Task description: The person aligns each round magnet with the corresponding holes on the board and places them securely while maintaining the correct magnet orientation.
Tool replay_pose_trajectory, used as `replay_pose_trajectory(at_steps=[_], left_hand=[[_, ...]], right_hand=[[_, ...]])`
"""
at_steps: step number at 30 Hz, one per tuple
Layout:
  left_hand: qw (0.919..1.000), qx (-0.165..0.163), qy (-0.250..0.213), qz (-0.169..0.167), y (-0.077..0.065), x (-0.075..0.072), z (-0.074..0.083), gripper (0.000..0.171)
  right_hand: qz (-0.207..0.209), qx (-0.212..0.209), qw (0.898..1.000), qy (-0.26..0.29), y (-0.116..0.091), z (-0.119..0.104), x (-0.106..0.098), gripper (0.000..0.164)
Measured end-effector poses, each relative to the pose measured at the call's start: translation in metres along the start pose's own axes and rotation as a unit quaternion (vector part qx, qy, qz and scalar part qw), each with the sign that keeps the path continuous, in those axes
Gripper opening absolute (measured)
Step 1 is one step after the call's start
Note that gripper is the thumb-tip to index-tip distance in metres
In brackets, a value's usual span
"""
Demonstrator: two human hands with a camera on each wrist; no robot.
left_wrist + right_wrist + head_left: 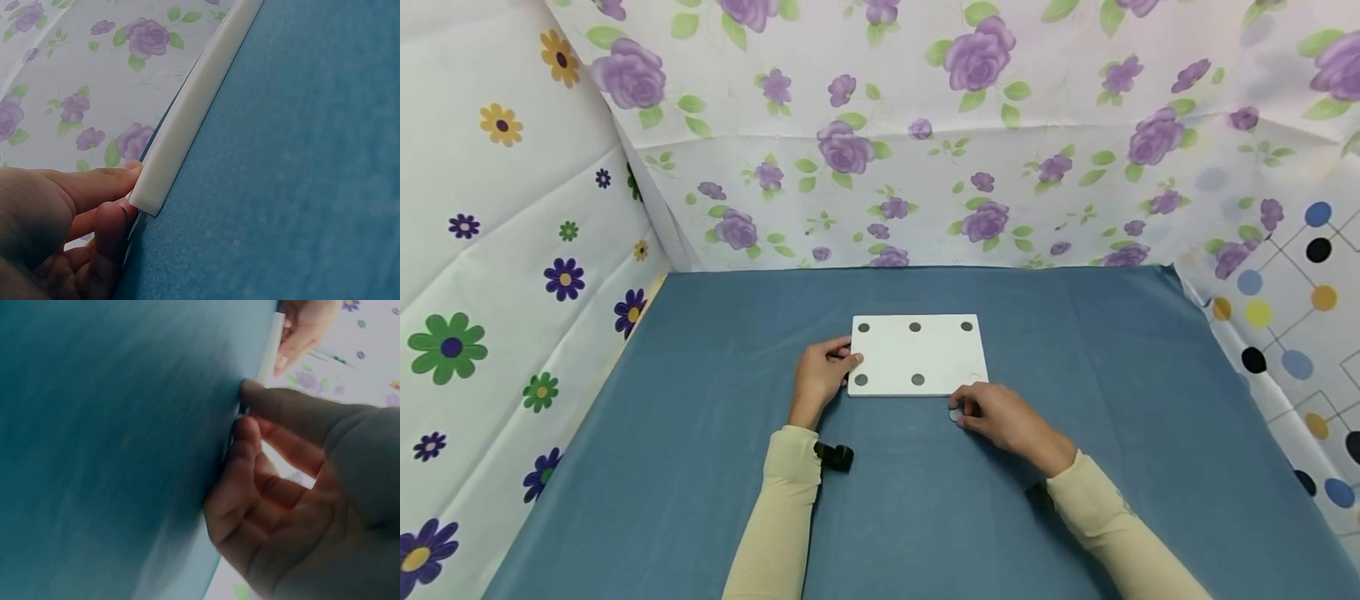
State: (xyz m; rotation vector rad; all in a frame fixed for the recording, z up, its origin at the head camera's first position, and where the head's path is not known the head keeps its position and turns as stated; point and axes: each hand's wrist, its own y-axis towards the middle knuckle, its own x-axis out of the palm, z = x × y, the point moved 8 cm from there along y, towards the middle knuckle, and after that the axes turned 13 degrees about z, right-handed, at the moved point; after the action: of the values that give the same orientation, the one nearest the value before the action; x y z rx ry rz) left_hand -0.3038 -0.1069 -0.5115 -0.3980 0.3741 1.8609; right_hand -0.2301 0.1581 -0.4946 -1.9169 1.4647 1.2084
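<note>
A white rectangular board (917,354) lies flat on the blue cloth. Several dark grey round spots mark its top, and its lower right corner shows only a faint pale circle. My left hand (822,375) grips the board's left edge, thumb on top; the left wrist view shows the thumb at the corner of the board's thick white edge (178,125). Just below the lower right corner, my right hand (1003,417) pinches a small pale round disc (955,414) close to the cloth. In the right wrist view the fingers mostly hide the disc.
Blue cloth (700,400) covers the table. Behind it hangs a sheet with purple flowers (845,148). A flowered sheet (452,348) borders the left side, and a dotted sheet (1296,364) the right. A black wrist device (837,457) sits on the left sleeve.
</note>
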Motion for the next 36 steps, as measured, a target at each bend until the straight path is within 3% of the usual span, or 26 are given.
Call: replay_pose_trajectory(at_steps=[6,12,24,36], left_hand=[[1.0000,0.008,0.006,0.000,0.001,-0.001,-0.002,0.040],[0.9999,0.012,0.008,0.000,0.002,0.002,-0.007,0.040],[0.9999,0.014,0.006,0.002,0.000,0.001,-0.006,0.039],[0.9996,0.024,0.008,0.009,0.000,-0.003,-0.002,0.039]], right_hand=[[0.013,-0.066,0.997,-0.043,-0.003,-0.009,-0.001,0.009],[0.033,-0.083,0.995,-0.034,-0.007,-0.007,-0.003,0.011],[0.042,-0.061,0.997,-0.018,-0.010,-0.001,-0.008,0.015],[0.110,-0.032,0.993,0.017,-0.010,0.008,-0.027,0.017]])
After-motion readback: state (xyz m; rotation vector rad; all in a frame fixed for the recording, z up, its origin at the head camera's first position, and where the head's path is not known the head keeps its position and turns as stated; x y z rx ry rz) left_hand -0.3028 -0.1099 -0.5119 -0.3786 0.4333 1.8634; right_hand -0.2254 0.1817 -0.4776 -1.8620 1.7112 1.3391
